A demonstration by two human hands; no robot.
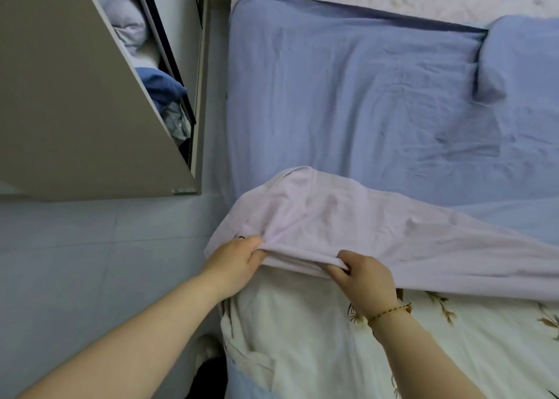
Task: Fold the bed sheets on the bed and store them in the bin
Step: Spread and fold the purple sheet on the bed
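Pale lilac sheet (348, 217) lies across the near part of the bed, spreading from its left edge off to the right, partly over the blue fitted sheet (348, 96) and partly over a white cover printed with brown sprigs (302, 338). Its near hem is bunched and lifted slightly between both hands. The left hand (234, 261) grips the gathered corner at the bed's left edge, fingers curled tight into the cloth. The right hand (366, 280), just beside it, pinches the doubled hem with its fingers hooked over the fold. Both bare forearms reach forward from below, and a beaded bracelet (390, 311) circles the right wrist. A blue pillow (523, 57) sits at the far right. An open wardrobe door (75, 96) stands left, with bundled linens (127, 20) behind it, above the pale tiled floor (90, 247).
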